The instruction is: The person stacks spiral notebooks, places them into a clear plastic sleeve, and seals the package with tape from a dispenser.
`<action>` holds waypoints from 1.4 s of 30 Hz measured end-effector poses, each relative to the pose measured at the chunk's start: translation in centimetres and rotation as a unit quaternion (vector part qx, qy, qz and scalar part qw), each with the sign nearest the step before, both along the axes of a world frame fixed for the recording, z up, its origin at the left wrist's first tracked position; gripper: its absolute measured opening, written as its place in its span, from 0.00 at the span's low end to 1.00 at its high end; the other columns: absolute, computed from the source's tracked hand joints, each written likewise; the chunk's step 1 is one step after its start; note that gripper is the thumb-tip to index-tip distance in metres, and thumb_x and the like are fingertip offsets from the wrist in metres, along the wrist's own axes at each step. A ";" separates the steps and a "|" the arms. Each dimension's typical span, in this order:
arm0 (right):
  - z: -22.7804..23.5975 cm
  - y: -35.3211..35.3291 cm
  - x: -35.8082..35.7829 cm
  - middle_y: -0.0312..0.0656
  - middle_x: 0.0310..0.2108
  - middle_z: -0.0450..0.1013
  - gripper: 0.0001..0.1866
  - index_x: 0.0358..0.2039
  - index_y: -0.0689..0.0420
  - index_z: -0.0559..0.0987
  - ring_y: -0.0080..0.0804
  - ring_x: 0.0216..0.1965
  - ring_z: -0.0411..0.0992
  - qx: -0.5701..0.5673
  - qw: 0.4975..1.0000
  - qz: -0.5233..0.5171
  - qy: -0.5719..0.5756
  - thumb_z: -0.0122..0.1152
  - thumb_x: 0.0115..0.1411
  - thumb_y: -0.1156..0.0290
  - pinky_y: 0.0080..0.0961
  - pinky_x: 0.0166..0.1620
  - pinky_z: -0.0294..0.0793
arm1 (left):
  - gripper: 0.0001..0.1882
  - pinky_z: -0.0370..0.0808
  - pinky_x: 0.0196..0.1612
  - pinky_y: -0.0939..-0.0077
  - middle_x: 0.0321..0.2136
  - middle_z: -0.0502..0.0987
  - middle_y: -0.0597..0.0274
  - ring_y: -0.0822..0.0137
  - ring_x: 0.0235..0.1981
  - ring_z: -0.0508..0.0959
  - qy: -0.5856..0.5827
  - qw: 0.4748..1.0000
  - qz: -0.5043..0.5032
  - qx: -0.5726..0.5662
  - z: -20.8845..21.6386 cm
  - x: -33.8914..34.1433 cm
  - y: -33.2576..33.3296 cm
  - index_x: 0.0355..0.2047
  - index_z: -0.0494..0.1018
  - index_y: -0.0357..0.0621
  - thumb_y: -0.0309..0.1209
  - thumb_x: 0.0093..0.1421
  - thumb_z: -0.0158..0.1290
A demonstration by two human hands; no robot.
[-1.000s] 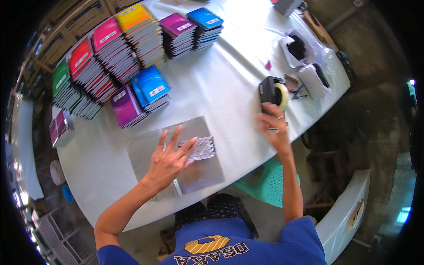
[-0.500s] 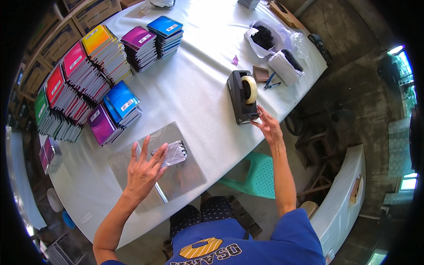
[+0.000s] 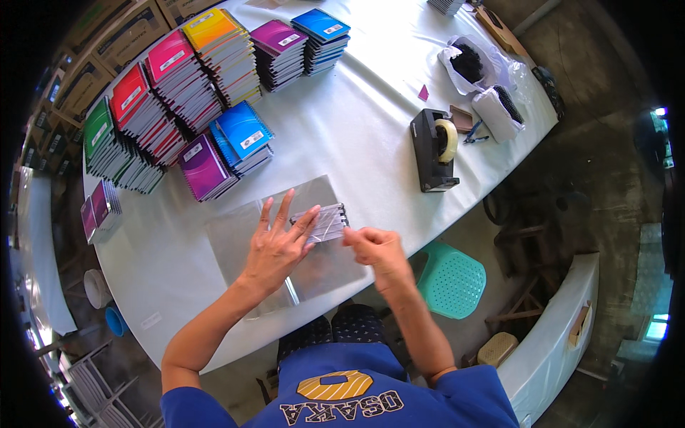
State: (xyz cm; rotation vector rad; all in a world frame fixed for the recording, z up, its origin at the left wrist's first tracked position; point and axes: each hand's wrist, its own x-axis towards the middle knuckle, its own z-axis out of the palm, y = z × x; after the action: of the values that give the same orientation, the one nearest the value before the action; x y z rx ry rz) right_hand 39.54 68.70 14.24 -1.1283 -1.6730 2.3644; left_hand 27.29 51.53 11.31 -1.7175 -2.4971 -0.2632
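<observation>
My left hand (image 3: 277, 246) lies with fingers spread over a small bundle in clear film (image 3: 328, 222), pressing its left part; dark marks show along the bundle's right end. Beneath is a flat stack of clear plastic sheets (image 3: 332, 267). My right hand (image 3: 379, 255) is closed in a pinch at the bundle's lower right corner; whatever its fingertips hold is too small to make out. Farther right stands a black tape dispenser (image 3: 426, 157) with a pale tape roll (image 3: 448, 141), apart from both hands.
Stacks of spiral notebooks (image 3: 203, 78) fill the far left of the white-covered table (image 3: 364, 135). At the far right are a bag with black items (image 3: 457, 68), a small brown tray (image 3: 461, 118) and blue-handled pliers (image 3: 476, 134). A green stool (image 3: 453, 282) stands by the table edge.
My right hand has come from the tape dispenser's front leftward to the bundle, its fingers now pinched. The left hand stays on the bundle. The whole view has shifted slightly.
</observation>
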 end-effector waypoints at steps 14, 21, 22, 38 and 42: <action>-7.4 -6.3 0.5 0.25 0.16 0.62 0.13 0.26 0.61 0.80 0.11 0.18 0.54 0.107 0.988 -0.108 0.024 0.63 0.62 0.65 0.16 0.21 0.50 | 0.33 0.53 0.65 0.43 0.62 0.65 0.70 0.49 0.68 0.54 -0.129 0.991 0.026 0.022 1.0 -1.6 1.7 0.60 0.66 0.51 0.43 0.55 0.59; -11.1 -1.2 1.9 0.37 0.19 0.75 0.24 0.29 0.62 0.81 0.27 0.20 0.72 0.390 0.884 0.207 -0.155 0.52 0.68 0.53 0.28 0.26 0.69 | 0.29 0.65 0.62 0.62 0.66 0.59 0.63 0.48 0.66 0.59 -0.427 0.903 0.000 -0.058 -0.9 -3.2 3.1 0.63 0.62 0.56 0.38 0.62 0.54; -12.6 0.4 3.5 0.40 0.24 0.76 0.25 0.36 0.62 0.79 0.31 0.25 0.74 0.196 0.964 0.168 -0.067 0.50 0.67 0.49 0.31 0.31 0.72 | 0.29 0.65 0.62 0.62 0.66 0.59 0.63 0.48 0.66 0.59 -0.427 0.902 0.005 -0.057 -0.6 -2.3 3.1 0.63 0.62 0.56 0.38 0.62 0.54; -3.9 -11.8 -11.0 0.49 0.48 0.73 0.43 0.60 0.65 0.64 0.35 0.48 0.73 -0.133 0.901 0.411 -0.033 0.73 0.48 0.60 0.35 0.52 0.72 | 0.29 0.55 0.66 0.74 0.65 0.61 0.55 0.63 0.67 0.58 -0.324 0.648 0.512 0.461 -6.4 7.6 -24.1 0.64 0.61 0.43 0.19 0.62 0.49; -3.7 -25.9 -22.4 0.48 0.47 0.73 0.47 0.62 0.65 0.60 0.35 0.45 0.74 -0.127 0.881 0.451 0.065 0.75 0.47 0.59 0.35 0.48 0.73 | 0.29 0.57 0.65 0.73 0.64 0.62 0.53 0.62 0.66 0.60 -0.280 0.614 0.594 0.439 -5.0 8.5 -31.3 0.64 0.59 0.40 0.19 0.61 0.48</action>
State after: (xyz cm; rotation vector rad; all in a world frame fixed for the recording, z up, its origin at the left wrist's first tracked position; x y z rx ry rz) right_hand 17.15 42.85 10.50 -0.1198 -2.2006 3.1380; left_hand 35.77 20.26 6.32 0.5519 -2.4072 -1.6003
